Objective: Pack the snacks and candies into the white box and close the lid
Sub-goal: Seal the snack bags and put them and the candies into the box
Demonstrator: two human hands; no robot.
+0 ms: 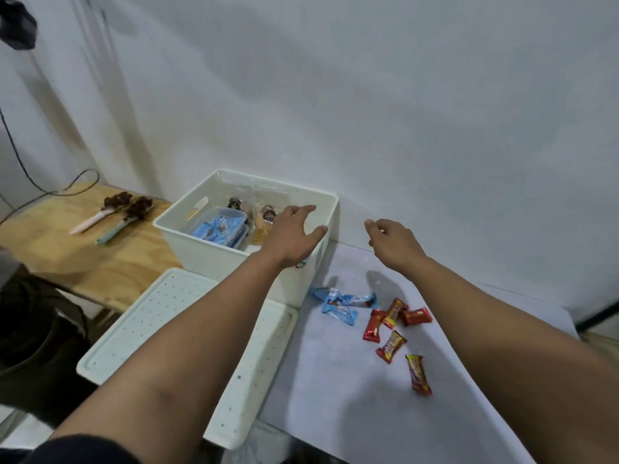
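Fingers of the left hand (290, 236) spread loosely over the near right corner of the white box (214, 259), holding nothing that can be seen, while the right hand (393, 244) hovers beside the box with fingers curled inward; whether it pinches anything cannot be told. Both forearms are cut off by the lower edge. The white table (351, 396) carries the box, its lid (150, 326) lying flat in front, partly hidden under the left forearm. Inside the box sit a blue packet (219, 229) and two wrapped snacks (264, 217), their labels too blurred to read. Near the box lie three blue candies (345, 304) and, beside them, six red candies (395, 324). Two brushes (117, 212) rest on a wooden bench (67, 252) to the left.
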